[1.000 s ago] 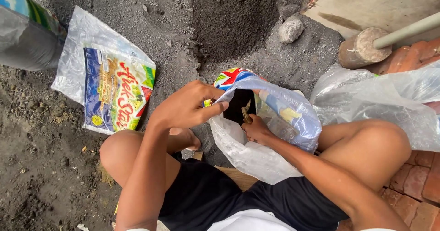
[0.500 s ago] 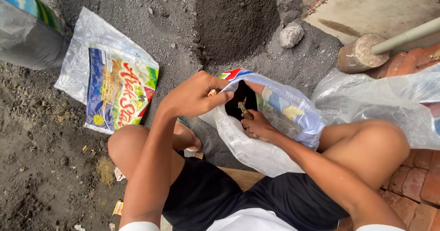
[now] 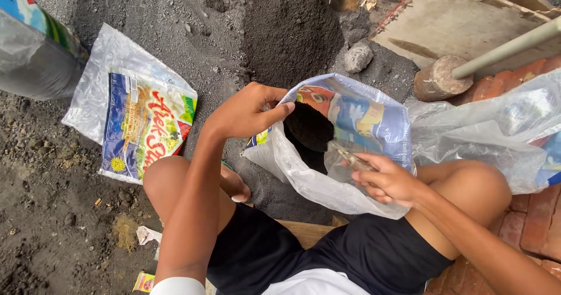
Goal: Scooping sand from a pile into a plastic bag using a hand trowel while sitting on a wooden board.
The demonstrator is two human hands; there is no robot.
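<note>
Holding bag-mouth open: L hand (image 3: 245,112) pinches printed plastic bag (image 3: 350,137) rim; R hand (image 3: 388,181) clasps near rim; dark soil (image 3: 308,125) inside.

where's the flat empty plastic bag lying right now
In the head view, the flat empty bag lies on the dark soil at left, beyond the person's left knee, beside a filled sack.

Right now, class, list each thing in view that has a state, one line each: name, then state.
printed plastic bag: mouth held open, dark soil inside
left hand: gripping the bag's rim
right hand: pinching the bag's near edge
flat bag: lying flat on the ground
clear bag: crumpled
</note>
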